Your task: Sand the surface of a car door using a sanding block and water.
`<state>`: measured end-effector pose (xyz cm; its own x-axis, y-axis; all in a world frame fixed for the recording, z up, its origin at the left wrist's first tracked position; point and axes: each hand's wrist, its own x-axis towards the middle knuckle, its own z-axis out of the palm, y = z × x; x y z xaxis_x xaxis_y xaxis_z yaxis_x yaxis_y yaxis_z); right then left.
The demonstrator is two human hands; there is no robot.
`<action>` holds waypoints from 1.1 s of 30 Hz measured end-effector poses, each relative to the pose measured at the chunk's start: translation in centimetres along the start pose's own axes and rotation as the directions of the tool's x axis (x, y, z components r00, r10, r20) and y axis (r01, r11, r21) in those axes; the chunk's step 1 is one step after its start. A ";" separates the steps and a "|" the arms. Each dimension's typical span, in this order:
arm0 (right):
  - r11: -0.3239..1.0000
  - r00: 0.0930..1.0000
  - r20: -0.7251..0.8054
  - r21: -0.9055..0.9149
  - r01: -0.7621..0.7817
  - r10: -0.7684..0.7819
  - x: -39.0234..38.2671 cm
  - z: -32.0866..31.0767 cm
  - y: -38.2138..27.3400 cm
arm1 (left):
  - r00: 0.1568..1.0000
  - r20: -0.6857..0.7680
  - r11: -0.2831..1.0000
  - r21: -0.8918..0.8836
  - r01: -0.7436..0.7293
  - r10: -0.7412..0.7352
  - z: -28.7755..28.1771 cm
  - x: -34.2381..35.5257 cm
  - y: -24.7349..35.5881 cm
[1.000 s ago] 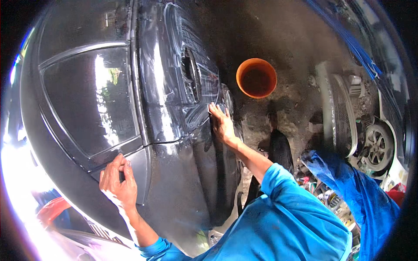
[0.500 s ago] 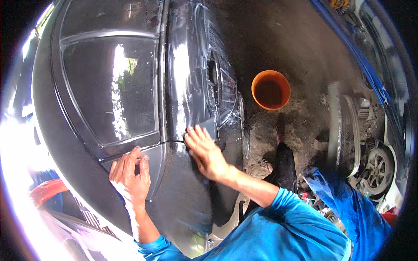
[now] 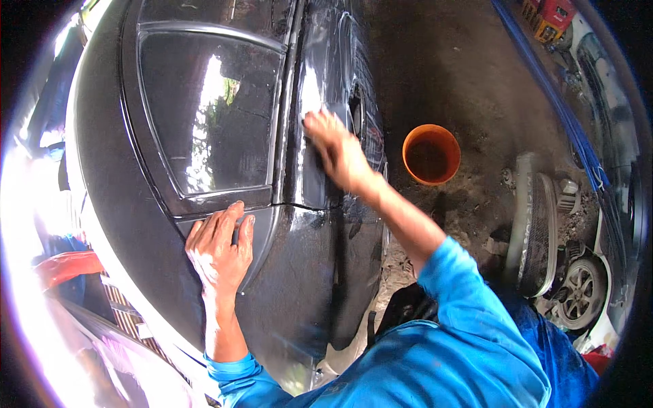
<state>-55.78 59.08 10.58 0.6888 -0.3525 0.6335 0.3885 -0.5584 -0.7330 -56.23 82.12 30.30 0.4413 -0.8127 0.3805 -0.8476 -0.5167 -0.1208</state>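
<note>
A dark car (image 3: pixel 299 272) lies along my left, its door panel (image 3: pixel 314 187) wet and streaked with pale residue. My right hand (image 3: pixel 342 155) lies flat on that panel below the window edge, fingers stretched forward and slightly blurred. From under its fingers shows a thin grey sheet, apparently sandpaper (image 3: pixel 338 113), pressed against the panel. My left hand (image 3: pixel 221 253) rests on the body pillar behind the rear side window (image 3: pixel 211 115). Its fingers are loosely bent and apart, with nothing in them.
An orange bucket (image 3: pixel 449 158) of dark liquid stands on the dirty floor right of the car. Farther right are a loose mesh grille (image 3: pixel 541 238), a wheel (image 3: pixel 582 292), blue hanging sheeting (image 3: pixel 554 102) and crates (image 3: pixel 549 19). Another person's arm (image 3: pixel 71 266) appears at far left.
My right hand has slid forward along the door panel with the grey sheet. My left hand stays on the pillar. The whole view has shifted a little.
</note>
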 end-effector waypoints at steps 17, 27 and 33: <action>0.963 0.999 0.040 0.267 -0.022 0.012 -8.3 0.0 -6.6 | 0.997 -0.041 0.996 -0.059 0.064 -0.066 0.1 -1.2 -0.9; 0.893 0.844 0.297 0.086 0.442 -0.447 -5.3 1.3 -2.1 | 0.999 -0.028 0.999 -0.037 0.030 -0.031 -0.3 -1.6 -1.1; 0.986 0.987 0.033 -0.052 0.161 -0.160 5.7 -2.2 9.4 | 1.000 0.023 1.000 0.000 0.019 -0.019 0.3 -0.5 -0.5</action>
<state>-49.52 50.18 7.82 0.6377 -0.2336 0.7340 0.4625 -0.6459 -0.6074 -55.97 82.67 29.95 0.4642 -0.8086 0.3615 -0.8391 -0.5322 -0.1130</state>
